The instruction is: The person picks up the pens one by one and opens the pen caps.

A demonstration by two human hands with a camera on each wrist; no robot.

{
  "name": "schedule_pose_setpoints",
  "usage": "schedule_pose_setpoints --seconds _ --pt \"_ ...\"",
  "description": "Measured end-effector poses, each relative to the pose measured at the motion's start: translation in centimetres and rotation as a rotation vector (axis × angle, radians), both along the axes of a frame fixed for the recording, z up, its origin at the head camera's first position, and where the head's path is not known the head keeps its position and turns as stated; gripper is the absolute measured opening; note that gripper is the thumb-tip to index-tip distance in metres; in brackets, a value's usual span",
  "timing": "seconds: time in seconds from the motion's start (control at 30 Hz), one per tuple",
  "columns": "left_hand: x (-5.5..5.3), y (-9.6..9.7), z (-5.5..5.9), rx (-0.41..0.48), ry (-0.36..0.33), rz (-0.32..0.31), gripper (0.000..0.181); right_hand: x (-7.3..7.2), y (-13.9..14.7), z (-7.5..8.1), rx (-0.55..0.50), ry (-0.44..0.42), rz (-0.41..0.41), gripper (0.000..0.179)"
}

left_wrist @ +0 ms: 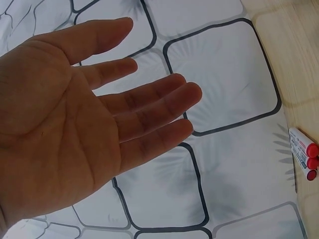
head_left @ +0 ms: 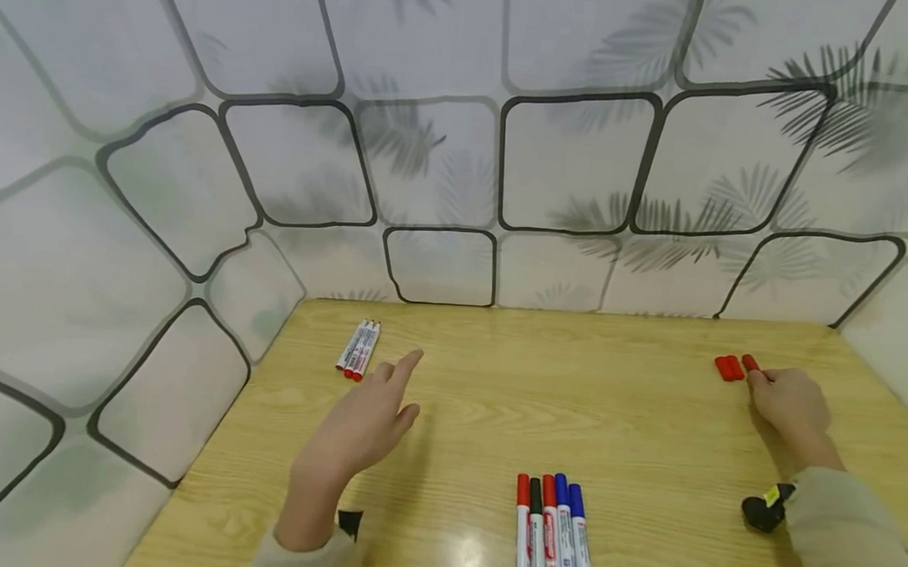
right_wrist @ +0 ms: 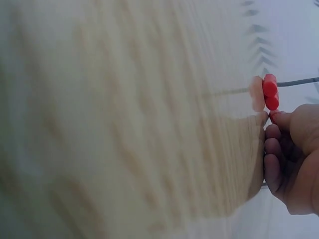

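Beside two red caps, right fingers pinch a third cap; left fingers extend, marker labels illegible.

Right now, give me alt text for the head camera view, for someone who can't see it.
A person's right hand pinches a red cap beside two more red caps on a wooden table. The open left hand is near three markers at the far left; five capped markers lie side by side at the bottom.
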State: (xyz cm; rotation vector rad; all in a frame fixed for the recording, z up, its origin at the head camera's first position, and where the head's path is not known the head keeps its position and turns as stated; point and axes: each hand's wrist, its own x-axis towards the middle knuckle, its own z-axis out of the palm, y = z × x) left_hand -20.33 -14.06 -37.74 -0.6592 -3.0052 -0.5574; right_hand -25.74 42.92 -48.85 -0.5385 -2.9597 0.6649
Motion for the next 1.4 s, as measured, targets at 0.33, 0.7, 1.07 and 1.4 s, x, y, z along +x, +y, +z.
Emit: schedule_pose_setpoints --seconds 0.33,0.7,1.07,1.4 --pt "-0.1 0.0 -0.2 -0.028 -0.032 -0.002 0.063 -0.1 0.1 -0.3 0.015 -0.056 0.019 0.060" --pt "0.2 -0.3 0.0 -0.058 -0.048 -0.003 0.061 0.5 -0.3 -0.1 0.042 0.016 0.139 0.050" --pt "0.3 0.1 0.0 -0.031 -0.091 -0.013 0.059 2.0 -0.9 1.1 -0.136 0.011 0.150 0.060" --pt "0.3 0.6 -0.4 -0.009 -0.060 -0.002 0.065 3.4 -5.1 2.2 -0.449 0.110 0.160 0.059"
